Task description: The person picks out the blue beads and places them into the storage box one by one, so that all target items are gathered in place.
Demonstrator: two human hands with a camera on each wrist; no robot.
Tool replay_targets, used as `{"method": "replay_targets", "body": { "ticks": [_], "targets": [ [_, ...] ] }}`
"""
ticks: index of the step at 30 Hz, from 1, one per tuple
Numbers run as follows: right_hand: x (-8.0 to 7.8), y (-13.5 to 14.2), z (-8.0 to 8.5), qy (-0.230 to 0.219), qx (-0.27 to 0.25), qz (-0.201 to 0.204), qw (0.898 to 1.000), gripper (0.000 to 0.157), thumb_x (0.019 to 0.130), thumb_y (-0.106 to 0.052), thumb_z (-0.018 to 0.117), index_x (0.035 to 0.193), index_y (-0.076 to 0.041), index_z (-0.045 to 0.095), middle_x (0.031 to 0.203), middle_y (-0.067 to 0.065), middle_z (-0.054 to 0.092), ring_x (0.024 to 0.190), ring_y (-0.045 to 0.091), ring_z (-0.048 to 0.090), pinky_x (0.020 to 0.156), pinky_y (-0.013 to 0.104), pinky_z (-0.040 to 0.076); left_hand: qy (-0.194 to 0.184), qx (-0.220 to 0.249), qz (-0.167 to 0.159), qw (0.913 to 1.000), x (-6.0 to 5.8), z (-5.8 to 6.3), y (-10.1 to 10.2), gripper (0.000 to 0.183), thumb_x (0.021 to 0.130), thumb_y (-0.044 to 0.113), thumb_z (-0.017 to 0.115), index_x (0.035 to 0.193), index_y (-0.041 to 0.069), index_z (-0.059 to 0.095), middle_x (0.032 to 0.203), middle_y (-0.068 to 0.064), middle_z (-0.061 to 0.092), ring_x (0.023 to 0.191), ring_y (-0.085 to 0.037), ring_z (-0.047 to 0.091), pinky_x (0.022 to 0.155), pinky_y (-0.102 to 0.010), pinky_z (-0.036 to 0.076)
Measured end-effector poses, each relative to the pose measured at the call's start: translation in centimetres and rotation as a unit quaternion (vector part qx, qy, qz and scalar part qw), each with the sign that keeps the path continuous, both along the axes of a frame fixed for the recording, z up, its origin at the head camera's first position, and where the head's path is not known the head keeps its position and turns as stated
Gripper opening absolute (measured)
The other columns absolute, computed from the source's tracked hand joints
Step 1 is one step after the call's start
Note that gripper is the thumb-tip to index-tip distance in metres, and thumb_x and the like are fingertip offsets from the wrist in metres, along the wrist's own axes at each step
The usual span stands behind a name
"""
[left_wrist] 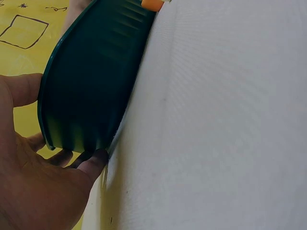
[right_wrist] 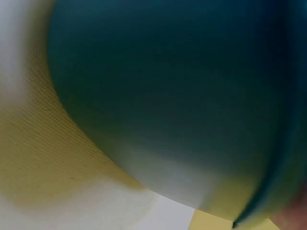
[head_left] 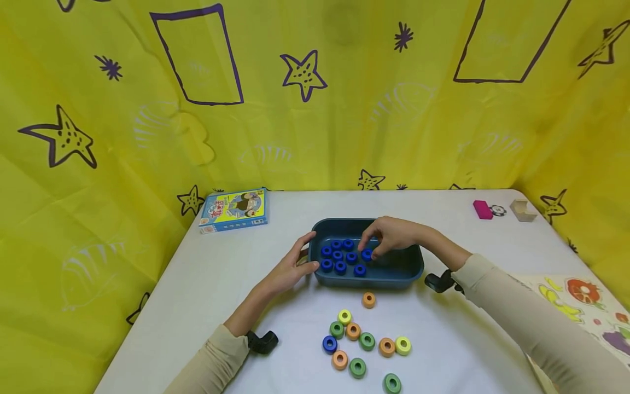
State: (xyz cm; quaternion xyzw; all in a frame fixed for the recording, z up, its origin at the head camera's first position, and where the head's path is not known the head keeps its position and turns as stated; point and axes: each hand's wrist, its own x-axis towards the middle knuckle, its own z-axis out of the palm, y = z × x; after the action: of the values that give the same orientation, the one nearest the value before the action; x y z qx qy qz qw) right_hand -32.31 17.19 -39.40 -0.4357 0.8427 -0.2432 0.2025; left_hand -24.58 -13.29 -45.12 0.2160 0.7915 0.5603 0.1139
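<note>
A dark teal tray [head_left: 394, 282] stands on the table with several blue beads [head_left: 337, 255] grouped in its left half. My left hand [head_left: 290, 268] grips the tray's left end; in the left wrist view, the fingers of this hand [left_wrist: 43, 182] curl about the end of the tray [left_wrist: 91, 81]. Reaching over the far rim, my right hand [head_left: 394, 234] has thumb and index finger on either side of one blue bead [head_left: 367, 254] inside the tray. The right wrist view is mostly filled by the blurred tray wall [right_wrist: 168, 105], hiding the fingertips.
In front of the tray lie loose beads: orange [head_left: 368, 300], yellow [head_left: 403, 346], green [head_left: 357, 368] and one blue bead [head_left: 330, 344]. A picture box [head_left: 233, 210] sits back left. Back right are a pink block [head_left: 483, 209] and a beige piece [head_left: 523, 210]. A fruit-print sheet [head_left: 581, 306] lies right.
</note>
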Motion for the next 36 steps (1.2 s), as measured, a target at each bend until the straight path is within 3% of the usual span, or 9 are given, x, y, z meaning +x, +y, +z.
{"method": "replay_targets", "body": {
  "ticks": [7, 15, 20, 24, 27, 29, 33, 36],
  "targets": [
    [-0.4, -0.2, -1.2, -0.014, 0.015, 0.007, 1.0, 0.023, 0.077, -0.017, 0.074, 0.099, -0.023, 0.071, 0.097, -0.011, 0.065, 0.055, 0.01, 0.046, 0.053, 0.024, 0.041, -0.002, 0.005, -0.009, 0.9999, 0.0, 0.2, 0.1, 0.067, 0.094, 0.019, 0.056, 0.148, 0.023, 0.018, 0.153, 0.0, 0.013, 0.135, -0.031, 0.023, 0.104, -0.057, 0.02],
    [-0.2, -0.2, -1.3, -0.02, 0.028, -0.009, 0.999, 0.025, 0.077, -0.02, 0.075, 0.101, -0.025, 0.07, 0.099, -0.01, 0.064, 0.053, 0.008, 0.044, 0.052, 0.024, 0.04, -0.016, -0.005, -0.031, 0.9994, 1.3, 3.1, 0.3, 0.067, 0.095, 0.012, 0.052, 0.149, 0.011, 0.014, 0.154, -0.01, 0.009, 0.135, -0.036, 0.021, 0.104, -0.057, 0.02],
    [0.4, -0.2, -0.6, 0.001, -0.017, -0.026, 1.0, 0.026, 0.077, -0.024, 0.075, 0.102, -0.023, 0.07, 0.098, -0.008, 0.065, 0.054, 0.01, 0.046, 0.054, 0.025, 0.041, -0.013, -0.004, -0.03, 0.9995, 1.6, 3.4, 0.3, 0.067, 0.094, 0.011, 0.052, 0.149, 0.011, 0.014, 0.154, -0.011, 0.01, 0.135, -0.037, 0.022, 0.103, -0.057, 0.02],
    [2.5, -0.8, 0.8, 0.007, -0.07, -0.023, 0.997, 0.026, 0.078, -0.029, 0.075, 0.103, -0.025, 0.07, 0.082, -0.001, 0.062, 0.052, 0.011, 0.042, 0.05, 0.024, 0.038, -0.013, 0.0, -0.031, 0.9994, 1.5, 3.2, 0.3, 0.067, 0.094, 0.012, 0.053, 0.149, 0.011, 0.014, 0.154, -0.011, 0.01, 0.135, -0.037, 0.021, 0.104, -0.057, 0.02],
    [5.1, -2.0, 1.9, 0.017, -0.083, 0.014, 0.996, 0.027, 0.079, -0.032, 0.074, 0.104, -0.032, 0.068, 0.076, -0.001, 0.059, 0.05, 0.009, 0.041, 0.047, 0.023, 0.036, -0.017, -0.003, -0.032, 0.9994, 1.5, 3.2, 0.2, 0.067, 0.095, 0.014, 0.053, 0.149, 0.013, 0.014, 0.154, -0.009, 0.009, 0.135, -0.036, 0.021, 0.104, -0.056, 0.02],
    [7.0, -3.0, 2.3, 0.022, -0.086, 0.048, 0.995, 0.028, 0.079, -0.03, 0.074, 0.106, -0.035, 0.067, 0.081, -0.006, 0.061, 0.05, 0.007, 0.042, 0.047, 0.021, 0.037, -0.019, -0.004, -0.031, 0.9993, 1.5, 3.2, 0.1, 0.067, 0.095, 0.015, 0.053, 0.149, 0.014, 0.014, 0.154, -0.008, 0.009, 0.135, -0.035, 0.021, 0.104, -0.056, 0.021],
    [9.8, -5.1, 1.5, 0.018, -0.086, 0.112, 0.99, 0.033, 0.079, -0.024, 0.073, 0.111, -0.031, 0.066, 0.098, -0.018, 0.061, 0.056, 0.004, 0.045, 0.051, 0.019, 0.039, -0.016, -0.005, -0.031, 0.9994, 1.6, 3.3, 0.1, 0.067, 0.095, 0.015, 0.052, 0.149, 0.014, 0.013, 0.154, -0.009, 0.008, 0.135, -0.036, 0.02, 0.103, -0.059, 0.02],
    [11.2, -6.4, 0.1, 0.0, -0.081, 0.141, 0.987, 0.035, 0.079, -0.02, 0.072, 0.113, -0.029, 0.065, 0.104, -0.018, 0.061, 0.057, 0.001, 0.045, 0.051, 0.018, 0.04, -0.016, -0.004, -0.033, 0.9993, 1.5, 3.3, 0.1, 0.067, 0.095, 0.014, 0.052, 0.149, 0.013, 0.013, 0.154, -0.01, 0.008, 0.135, -0.037, 0.02, 0.102, -0.06, 0.019]
  ]
}}
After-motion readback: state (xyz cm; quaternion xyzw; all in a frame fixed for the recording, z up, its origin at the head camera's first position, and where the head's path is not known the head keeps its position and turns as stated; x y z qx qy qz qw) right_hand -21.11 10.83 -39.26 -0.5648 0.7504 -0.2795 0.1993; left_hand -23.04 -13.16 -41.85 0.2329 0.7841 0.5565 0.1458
